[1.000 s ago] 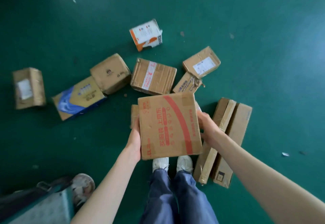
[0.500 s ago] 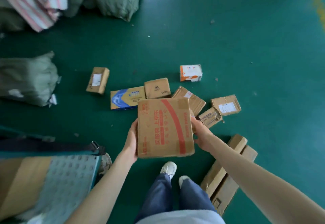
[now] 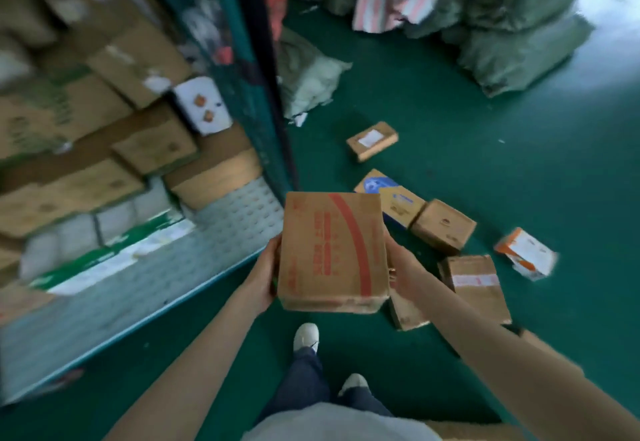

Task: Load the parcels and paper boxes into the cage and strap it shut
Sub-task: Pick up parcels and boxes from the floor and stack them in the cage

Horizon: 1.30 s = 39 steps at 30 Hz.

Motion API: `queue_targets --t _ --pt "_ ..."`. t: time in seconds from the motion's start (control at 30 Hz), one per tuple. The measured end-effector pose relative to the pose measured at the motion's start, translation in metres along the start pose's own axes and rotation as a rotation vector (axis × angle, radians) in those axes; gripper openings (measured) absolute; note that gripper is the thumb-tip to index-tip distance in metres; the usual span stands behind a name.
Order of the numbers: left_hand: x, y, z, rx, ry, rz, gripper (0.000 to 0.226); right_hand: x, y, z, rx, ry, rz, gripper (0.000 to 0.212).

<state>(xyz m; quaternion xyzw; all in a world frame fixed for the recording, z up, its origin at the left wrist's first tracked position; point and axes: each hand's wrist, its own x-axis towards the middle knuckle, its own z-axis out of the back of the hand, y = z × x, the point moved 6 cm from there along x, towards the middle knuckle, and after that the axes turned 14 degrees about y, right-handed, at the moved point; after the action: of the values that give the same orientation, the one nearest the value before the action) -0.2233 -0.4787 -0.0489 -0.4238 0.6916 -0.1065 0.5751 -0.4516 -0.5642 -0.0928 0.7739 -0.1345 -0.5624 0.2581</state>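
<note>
box [image 3: 332, 250] now carried up beside the cage [image 3: 221, 243]

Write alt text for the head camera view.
A person's left hand and right hand hold a cardboard box with a red stripe by its sides, next to a cage stacked with boxes on the left. Small parcels lie scattered on the green floor to the right, with sacks beyond.

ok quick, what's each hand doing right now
Left hand: holds the left side of the red-printed cardboard box.
Right hand: holds the right side of the same box.
</note>
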Motion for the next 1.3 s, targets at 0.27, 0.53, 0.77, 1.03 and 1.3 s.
queue_targets --t 0.27,0.53,0.77,1.03,1.3 --pt "-0.068 -0.012 0.12 -0.207 -0.229 -0.193 0.036 0.025 0.031 -0.144 -0.335 0.187 0.041 0.126" --pt "-0.123 -0.074 0.252 -0.315 -0.359 -0.335 0.041 0.035 0.052 -0.333 -0.447 0.356 0.091 0.076" --pt "-0.141 -0.142 0.353 -0.291 -0.435 -0.421 0.045 0.066 0.089 -0.448 -0.451 0.341 0.195 0.065" --pt "-0.147 -0.224 0.398 -0.289 -0.45 -0.496 0.03 0.081 0.148 -0.535 -0.337 0.42 0.309 0.024" --pt "-0.101 -0.357 0.413 -0.183 -0.388 -0.59 0.032 0.186 0.274 -0.569 -0.518 0.237 0.433 0.087"
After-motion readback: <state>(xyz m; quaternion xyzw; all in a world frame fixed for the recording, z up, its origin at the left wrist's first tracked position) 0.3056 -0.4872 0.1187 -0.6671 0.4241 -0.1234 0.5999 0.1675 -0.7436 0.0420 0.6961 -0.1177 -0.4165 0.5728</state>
